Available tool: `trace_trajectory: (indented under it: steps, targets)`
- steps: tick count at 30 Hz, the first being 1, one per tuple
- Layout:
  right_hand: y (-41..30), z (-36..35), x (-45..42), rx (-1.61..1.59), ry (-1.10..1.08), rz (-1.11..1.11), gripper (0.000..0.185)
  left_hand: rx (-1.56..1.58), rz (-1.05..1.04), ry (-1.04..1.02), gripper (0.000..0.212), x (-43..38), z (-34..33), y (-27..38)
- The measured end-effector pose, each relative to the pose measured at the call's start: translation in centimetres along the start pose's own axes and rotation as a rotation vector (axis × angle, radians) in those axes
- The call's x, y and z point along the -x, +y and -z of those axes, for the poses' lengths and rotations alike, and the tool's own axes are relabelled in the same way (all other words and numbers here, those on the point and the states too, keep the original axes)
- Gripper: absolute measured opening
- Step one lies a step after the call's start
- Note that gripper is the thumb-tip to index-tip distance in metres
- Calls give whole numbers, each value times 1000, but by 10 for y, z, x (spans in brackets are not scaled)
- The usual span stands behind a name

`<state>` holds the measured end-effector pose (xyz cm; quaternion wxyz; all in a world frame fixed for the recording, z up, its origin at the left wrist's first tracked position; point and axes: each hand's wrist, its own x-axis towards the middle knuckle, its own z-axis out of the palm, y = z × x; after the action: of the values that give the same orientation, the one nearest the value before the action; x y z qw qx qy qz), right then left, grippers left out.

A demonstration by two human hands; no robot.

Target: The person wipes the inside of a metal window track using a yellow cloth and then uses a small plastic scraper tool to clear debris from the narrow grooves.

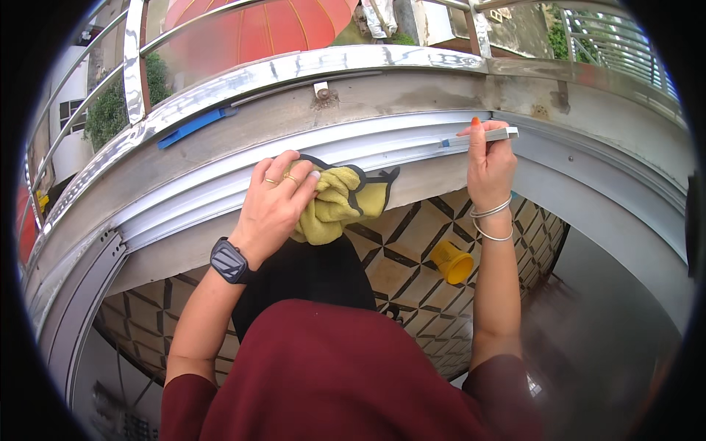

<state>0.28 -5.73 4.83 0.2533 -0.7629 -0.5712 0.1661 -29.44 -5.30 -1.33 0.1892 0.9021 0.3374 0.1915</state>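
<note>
Before me runs a metal sliding-window track [231, 206] with several parallel grooves, set in a sill. My left hand [281, 198], wearing a dark watch and rings, holds a crumpled yellow-green cloth [331, 204] with black edging against the track's near side. Toward the right end of the track, my right hand [491, 160] grips a slim brush-like tool [504, 133] with a pale handle. Its blue-and-white tip [445, 143] points left, over the grooves; whether it touches them I cannot tell. My fingers hide part of the handle.
Beyond the sill stands a shiny metal railing [386, 58]. A blue plastic tool [193, 128] lies on the outer ledge at left. Below, a yellow cup-like container [452, 262] lies tipped on the patterned tile floor [386, 270]. Metal frame sides [595, 160] bound the opening.
</note>
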Motion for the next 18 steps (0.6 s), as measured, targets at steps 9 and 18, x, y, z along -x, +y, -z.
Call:
trace_trajectory:
  steps: [9, 18]
  targets:
    - [-26, -62, 48, 149, -2, 387, 18, -9, 54, 101, 28, 8, -23, 2]
    - [-39, -68, 65, -153, 106, 197, 13, -6, 69, 88, 28, 8, -20, 6]
